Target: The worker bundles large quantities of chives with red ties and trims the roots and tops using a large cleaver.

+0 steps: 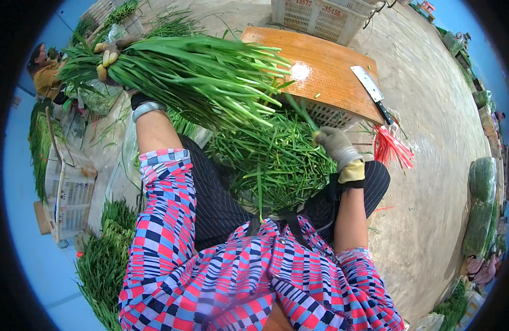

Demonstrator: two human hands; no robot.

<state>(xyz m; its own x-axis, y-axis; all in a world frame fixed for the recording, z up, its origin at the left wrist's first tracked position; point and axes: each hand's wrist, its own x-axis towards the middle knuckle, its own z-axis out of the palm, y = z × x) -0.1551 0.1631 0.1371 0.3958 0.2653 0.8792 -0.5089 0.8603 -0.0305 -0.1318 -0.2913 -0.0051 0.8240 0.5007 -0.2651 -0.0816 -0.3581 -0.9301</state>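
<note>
My left hand [112, 58], in a work glove with yellow fingertips, is closed around the leafy end of a large bunch of garlic chives [205, 78]. The bunch lies nearly level, its pale cut ends pointing right, near the wooden board [320, 70]. In my gloved right hand [337, 145] is a blurred green chive leaf [303, 112], pinched at the fingertips. Below both hands, a heap of loose chive trimmings [275, 161] fills the space between my knees. A cleaver [368, 85] with a black handle rests along the board's right edge.
Red plastic strips [393, 147] hang by the board's near right corner. White crates [320, 18] stand behind it, and another crate [74, 194] is at left. Chive piles [109, 256] lie to my left. A person [47, 76] sits at far left. Wrapped green bundles [481, 207] line the right side.
</note>
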